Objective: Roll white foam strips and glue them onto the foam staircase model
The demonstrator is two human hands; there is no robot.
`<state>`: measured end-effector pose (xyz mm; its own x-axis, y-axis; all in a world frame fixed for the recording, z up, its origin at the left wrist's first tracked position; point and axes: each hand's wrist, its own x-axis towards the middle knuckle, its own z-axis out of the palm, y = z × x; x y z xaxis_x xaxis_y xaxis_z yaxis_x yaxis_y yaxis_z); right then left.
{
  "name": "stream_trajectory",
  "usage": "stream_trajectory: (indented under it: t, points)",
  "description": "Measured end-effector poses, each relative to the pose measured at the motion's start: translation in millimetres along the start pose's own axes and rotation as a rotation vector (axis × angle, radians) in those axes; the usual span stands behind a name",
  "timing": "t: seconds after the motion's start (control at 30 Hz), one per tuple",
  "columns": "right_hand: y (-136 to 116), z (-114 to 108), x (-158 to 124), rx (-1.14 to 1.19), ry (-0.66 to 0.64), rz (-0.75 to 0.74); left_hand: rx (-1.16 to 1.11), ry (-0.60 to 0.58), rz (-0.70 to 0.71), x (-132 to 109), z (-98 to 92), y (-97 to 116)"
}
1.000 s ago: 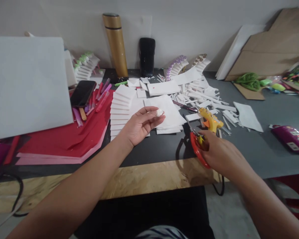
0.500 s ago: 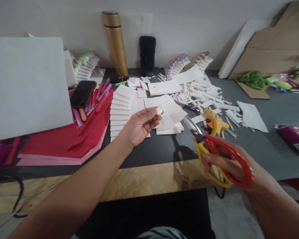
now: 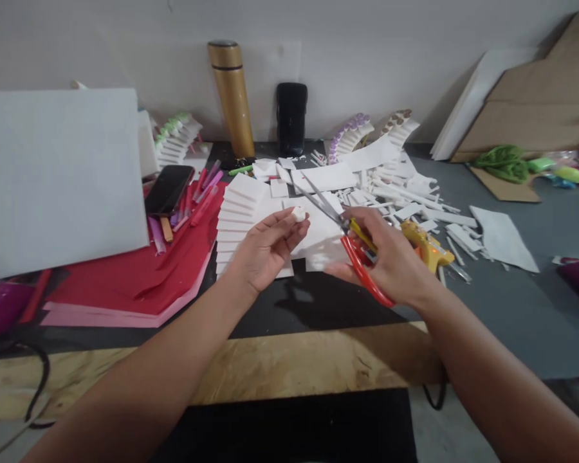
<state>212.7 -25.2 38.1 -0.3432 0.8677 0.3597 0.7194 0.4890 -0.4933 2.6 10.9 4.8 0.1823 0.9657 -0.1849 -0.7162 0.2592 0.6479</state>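
The left hand (image 3: 265, 251) pinches a small white piece (image 3: 299, 213) between thumb and fingers, the fingertips closed on it, above the white sheets near the middle of the tabletop (image 3: 535, 315). The right hand (image 3: 393, 257) holds scissors (image 3: 359, 267) with red and yellow handles; its upper fingers are bent around the handles, while a blurred finger sticks out below the red one. The blades are spread apart and point up and to the left, their tips beyond the white piece. I cannot tell whether they touch anything.

Just beside the right hand lies a yellow glue gun (image 3: 429, 247), partly hidden by the hand. White strips (image 3: 400, 190) lie scattered behind it. Near the left hand is a stepped row of white cards (image 3: 236, 218), and farther left lie red sheets (image 3: 110, 283) and a phone (image 3: 170, 190). A gold bottle (image 3: 234, 103) stands near the wall, beside an upright black case (image 3: 292, 119).
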Motion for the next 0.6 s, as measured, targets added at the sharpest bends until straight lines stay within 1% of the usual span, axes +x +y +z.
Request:
stream_trajectory:
  t: [0.07, 0.23, 0.43, 0.6]
  points:
    - [3, 4, -4, -0.037, -0.034, -0.035, 0.012, 0.009, 0.006, 1, -0.2, 0]
    - [5, 7, -14, -0.071, -0.093, 0.014, 0.082, 0.001, 0.013, 1, -1.5, -4]
    - [6, 9, -13, -0.080, -0.070, 0.013, 0.147, -0.112, 0.041, -1, -3.5, -7]
    - [5, 10, -15, -0.124, -0.056, 0.007, 0.145, -0.136, 0.062, -2, -2.5, -9]
